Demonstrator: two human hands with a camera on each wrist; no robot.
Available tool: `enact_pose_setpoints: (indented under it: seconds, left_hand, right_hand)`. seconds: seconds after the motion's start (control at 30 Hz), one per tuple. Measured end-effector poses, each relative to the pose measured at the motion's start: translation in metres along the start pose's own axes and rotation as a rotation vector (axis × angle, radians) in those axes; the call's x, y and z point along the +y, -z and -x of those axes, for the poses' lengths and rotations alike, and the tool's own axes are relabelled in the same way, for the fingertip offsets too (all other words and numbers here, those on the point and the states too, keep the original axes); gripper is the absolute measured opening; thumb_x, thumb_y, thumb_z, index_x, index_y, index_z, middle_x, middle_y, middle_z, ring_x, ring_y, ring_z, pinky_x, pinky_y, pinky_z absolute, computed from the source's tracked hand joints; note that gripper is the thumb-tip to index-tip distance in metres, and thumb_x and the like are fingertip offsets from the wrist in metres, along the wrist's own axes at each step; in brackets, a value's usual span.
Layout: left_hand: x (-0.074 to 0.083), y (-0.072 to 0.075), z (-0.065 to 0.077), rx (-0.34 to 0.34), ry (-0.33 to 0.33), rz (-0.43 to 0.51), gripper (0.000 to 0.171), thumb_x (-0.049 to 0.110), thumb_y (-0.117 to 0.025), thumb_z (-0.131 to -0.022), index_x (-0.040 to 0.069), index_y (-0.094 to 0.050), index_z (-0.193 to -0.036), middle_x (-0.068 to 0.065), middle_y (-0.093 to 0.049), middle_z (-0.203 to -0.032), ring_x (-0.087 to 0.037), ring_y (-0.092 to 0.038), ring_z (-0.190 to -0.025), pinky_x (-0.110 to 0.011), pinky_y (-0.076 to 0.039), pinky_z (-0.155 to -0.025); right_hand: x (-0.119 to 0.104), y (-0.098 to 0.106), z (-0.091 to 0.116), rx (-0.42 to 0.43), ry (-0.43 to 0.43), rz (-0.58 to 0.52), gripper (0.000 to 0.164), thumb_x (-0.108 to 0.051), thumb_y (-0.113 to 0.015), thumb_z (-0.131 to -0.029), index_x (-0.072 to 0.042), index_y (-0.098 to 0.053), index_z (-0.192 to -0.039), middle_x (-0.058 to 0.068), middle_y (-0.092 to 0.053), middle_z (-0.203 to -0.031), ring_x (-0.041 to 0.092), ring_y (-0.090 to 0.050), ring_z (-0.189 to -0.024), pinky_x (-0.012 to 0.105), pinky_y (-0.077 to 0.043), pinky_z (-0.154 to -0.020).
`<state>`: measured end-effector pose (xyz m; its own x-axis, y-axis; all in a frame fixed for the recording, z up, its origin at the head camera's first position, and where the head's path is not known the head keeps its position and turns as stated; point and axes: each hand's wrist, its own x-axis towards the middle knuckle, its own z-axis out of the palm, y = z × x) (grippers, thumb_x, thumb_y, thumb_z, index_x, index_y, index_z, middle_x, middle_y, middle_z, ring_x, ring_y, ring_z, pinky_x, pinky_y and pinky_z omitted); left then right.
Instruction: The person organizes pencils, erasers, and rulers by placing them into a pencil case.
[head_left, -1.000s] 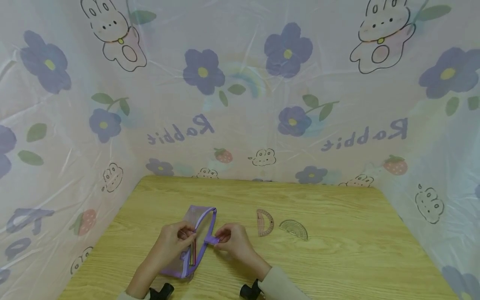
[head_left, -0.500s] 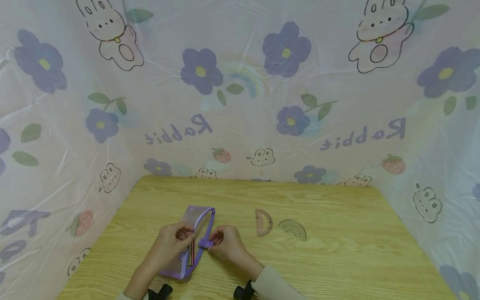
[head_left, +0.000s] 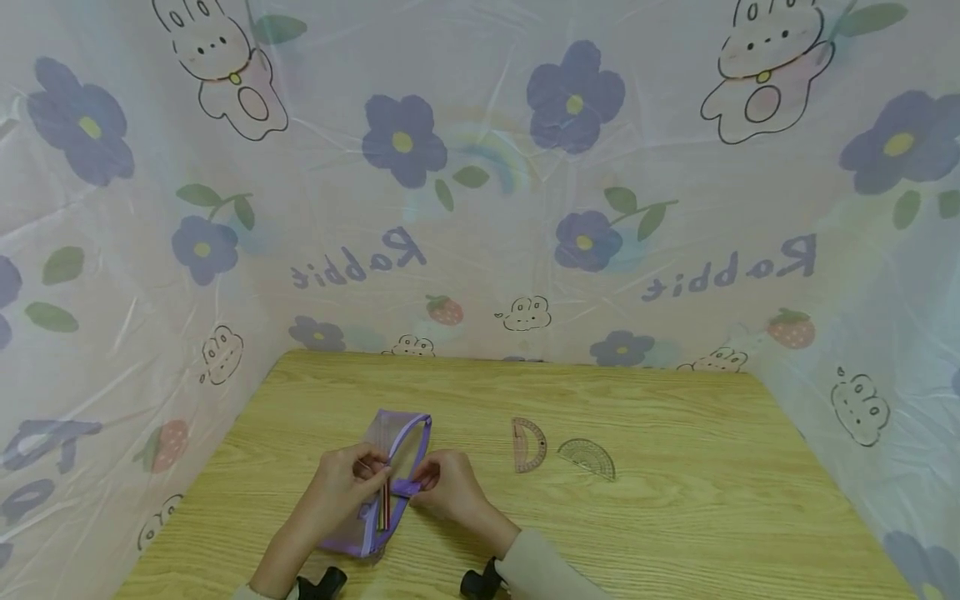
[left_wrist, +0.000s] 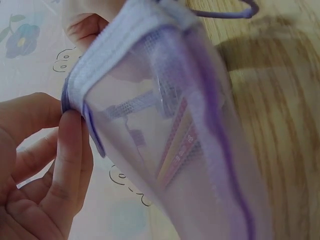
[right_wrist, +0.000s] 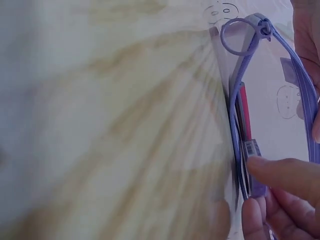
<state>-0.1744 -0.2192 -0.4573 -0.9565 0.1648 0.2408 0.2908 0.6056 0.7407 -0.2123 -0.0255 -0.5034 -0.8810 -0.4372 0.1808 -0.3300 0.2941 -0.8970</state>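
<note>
A see-through purple zip pencil case lies on the table with its mouth spread open. My left hand pinches one edge of the mouth between thumb and fingers, by a small purple tab in the left wrist view. Thumb and fingers of my right hand hold a small purple block with a barcode label, right at the opening. In the right wrist view the block overlaps the zip edge. Several pencils show through the case's mesh side, slanting inside.
Right of the case lie a pinkish protractor and a clear half-round protractor. A purple zip ring hangs at one end of the case. A patterned curtain closes off the wood-grain table behind and at both sides.
My right hand has moved left with the purple block, from beyond the case's right edge to over its mouth. The left hand keeps its pinch on the opposite edge.
</note>
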Motion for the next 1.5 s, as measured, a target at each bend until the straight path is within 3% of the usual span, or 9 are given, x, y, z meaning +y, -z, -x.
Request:
enact_pose_setpoints:
  seconds: [0.87,1.5]
  left_hand:
    - [-0.001,0.000,-0.002,-0.003,-0.028,-0.015,0.011,-0.005,-0.074,-0.085,0.000,-0.071,-0.094,0.003,-0.066,-0.079,-0.006,-0.063,-0.069,-0.021,-0.057,-0.062]
    - [-0.004,0.003,0.001,-0.004,-0.029,-0.020,0.012,-0.006,-0.074,-0.085,-0.001,-0.071,-0.095,0.003,-0.067,-0.080,-0.006,-0.063,-0.069,-0.021,-0.057,-0.063]
  right_hand:
    - [-0.006,-0.011,-0.006,-0.004,-0.035,0.012,0.025,0.012,-0.087,-0.065,0.000,-0.070,-0.079,0.002,-0.066,-0.070,0.000,-0.057,-0.059,0.017,-0.052,-0.055]
    - [-0.009,-0.021,-0.009,0.022,0.034,0.065,0.027,0.012,-0.088,-0.065,-0.001,-0.068,-0.078,0.002,-0.064,-0.070,-0.001,-0.053,-0.060,0.015,-0.050,-0.054]
